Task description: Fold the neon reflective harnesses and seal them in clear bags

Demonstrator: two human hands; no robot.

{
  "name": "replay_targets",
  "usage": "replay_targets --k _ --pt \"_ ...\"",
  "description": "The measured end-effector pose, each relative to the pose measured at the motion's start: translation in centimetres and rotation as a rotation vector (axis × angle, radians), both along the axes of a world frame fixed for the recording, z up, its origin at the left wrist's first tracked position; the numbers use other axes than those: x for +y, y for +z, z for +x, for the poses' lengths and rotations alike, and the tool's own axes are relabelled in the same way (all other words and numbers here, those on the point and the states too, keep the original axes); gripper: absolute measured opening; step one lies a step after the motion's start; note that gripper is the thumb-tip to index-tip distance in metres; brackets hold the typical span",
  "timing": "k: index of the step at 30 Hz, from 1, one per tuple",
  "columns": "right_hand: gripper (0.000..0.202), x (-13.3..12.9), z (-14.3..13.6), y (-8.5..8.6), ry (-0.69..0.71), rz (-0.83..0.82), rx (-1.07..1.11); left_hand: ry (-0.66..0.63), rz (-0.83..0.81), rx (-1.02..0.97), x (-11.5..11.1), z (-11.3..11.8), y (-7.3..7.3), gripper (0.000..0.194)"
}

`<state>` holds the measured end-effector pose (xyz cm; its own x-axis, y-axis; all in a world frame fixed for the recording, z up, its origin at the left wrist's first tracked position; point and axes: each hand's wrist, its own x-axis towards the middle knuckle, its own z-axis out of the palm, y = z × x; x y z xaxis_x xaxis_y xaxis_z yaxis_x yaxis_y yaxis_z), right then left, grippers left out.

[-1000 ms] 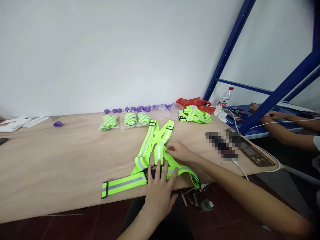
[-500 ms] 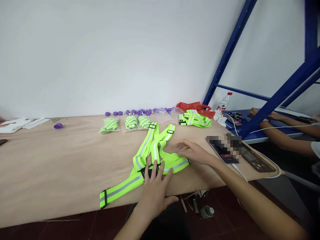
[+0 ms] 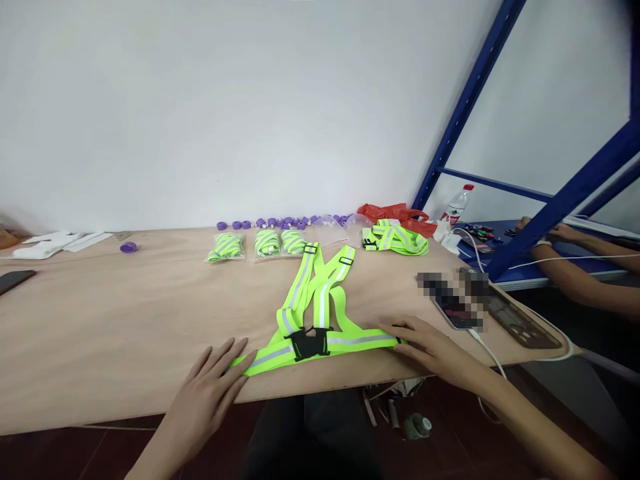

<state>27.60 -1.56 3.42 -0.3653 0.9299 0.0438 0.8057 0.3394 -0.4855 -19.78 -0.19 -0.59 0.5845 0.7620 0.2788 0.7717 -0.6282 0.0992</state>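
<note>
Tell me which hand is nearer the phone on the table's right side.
Right. The right hand lies flat on the vest belt's right end, just left of the phone. The left hand presses the belt's opposite end, far off.

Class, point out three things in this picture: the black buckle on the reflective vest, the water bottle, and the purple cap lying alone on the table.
black buckle [image 3: 310, 343], head view, centre of the clasp.
water bottle [image 3: 459, 203], head view, its label.
purple cap [image 3: 129, 247], head view, its top.
</note>
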Motion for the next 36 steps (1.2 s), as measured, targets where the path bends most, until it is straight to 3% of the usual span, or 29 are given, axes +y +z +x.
replay_targets --k 4,9,12,14,17,19,22,24,27,30,33,36 --pt "0.036 -0.8 1.1 -1.4 0.019 0.108 -0.129 -0.06 -0.094 -0.037 0.4 -2.3 0.0 0.05" --pt "0.038 -1.9 0.9 -2.8 -0.06 0.311 -0.183 0.072 -0.181 -0.324 -0.4 -3.4 1.0 0.05" --pt "0.043 -3.0 -3.2 -2.6 -0.171 0.55 -0.122 0.118 -0.297 -0.508 -1.1 -2.9 1.3 0.046" --pt "0.045 -3.8 -7.8 -2.4 -0.147 0.641 -0.041 0.16 -0.381 -0.696 -1.5 -2.1 1.3 0.047" --pt "0.051 -4.2 -14.8 -2.6 0.026 0.527 0.019 0.23 -0.45 -1.052 -1.4 -0.6 0.9 0.048" --pt "0.054 -3.9 -17.7 -3.1 0.066 0.412 0.016 0.237 -0.415 -1.246 -0.9 0.6 0.6 0.046" --pt "0.056 -3.1 -18.8 -4.0 0.087 0.274 -0.001 0.169 -0.304 -1.452 0.5 3.5 0.7 0.042" --pt "0.057 -2.9 -18.4 -4.3 0.104 0.223 -0.006 0.076 -0.274 -1.536 1.5 6.7 1.3 0.04" --pt "0.059 -3.0 -18.1 -4.2 0.123 0.209 -0.01 -0.091 -0.37 -1.524 2.9 12.6 2.5 0.036" --pt "0.063 -3.6 -18.5 -3.8 0.092 0.24 -0.009 -0.225 -0.587 -1.258 3.9 17.4 2.9 0.029" --pt "0.056 -4.4 -17.6 -3.4 0.114 0.29 0.05 -0.247 -0.641 -0.947 4.5 19.1 2.5 0.03" --pt "0.042 -5.2 -13.4 -2.8 0.13 0.457 0.126 -0.222 -0.595 -0.792 4.4 18.5 1.9 0.035"
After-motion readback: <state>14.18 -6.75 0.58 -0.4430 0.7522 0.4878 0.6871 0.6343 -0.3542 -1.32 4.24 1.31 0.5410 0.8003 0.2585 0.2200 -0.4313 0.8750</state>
